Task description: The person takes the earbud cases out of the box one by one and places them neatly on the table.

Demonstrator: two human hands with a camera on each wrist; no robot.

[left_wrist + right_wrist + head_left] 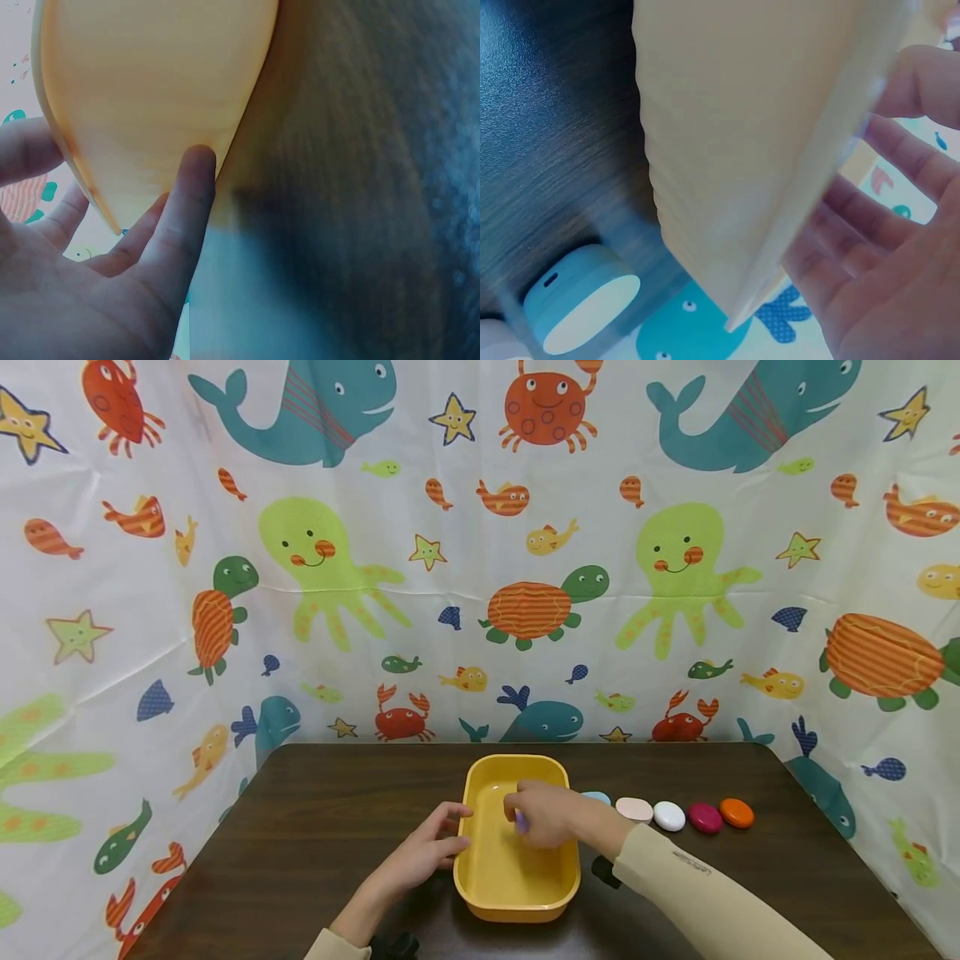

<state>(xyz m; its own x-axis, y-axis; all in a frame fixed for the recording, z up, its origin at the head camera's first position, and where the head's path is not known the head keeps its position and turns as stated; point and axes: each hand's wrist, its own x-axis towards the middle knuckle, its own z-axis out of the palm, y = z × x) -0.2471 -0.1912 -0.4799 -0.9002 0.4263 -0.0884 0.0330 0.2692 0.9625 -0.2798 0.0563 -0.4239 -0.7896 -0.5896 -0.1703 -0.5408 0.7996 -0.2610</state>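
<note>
A yellow plastic bin (pixel 504 903) stands at the middle of the dark table. Inside it, my right hand (pixel 546 814) pinches a small purple piece (pixel 522 823) low over the bin's floor; the fingers hide most of it. In the right wrist view the bin's wall (pixel 735 150) covers what that hand (pixel 900 270) holds. My left hand (pixel 431 842) rests against the bin's left side with fingers spread and fairly straight. Seen from the left wrist, one fingertip (pixel 198 161) presses the outer wall (pixel 157 82), and other fingers reach toward the rim.
Right of the bin lies a row of rounded pieces: light blue (pixel 597 797), pale pink (pixel 634 810), white (pixel 669 816), magenta (pixel 705 817) and orange (pixel 737 812). The light blue piece (pixel 581 300) has a small dark slot. A sea-animal curtain (pixel 465 568) hangs behind the table.
</note>
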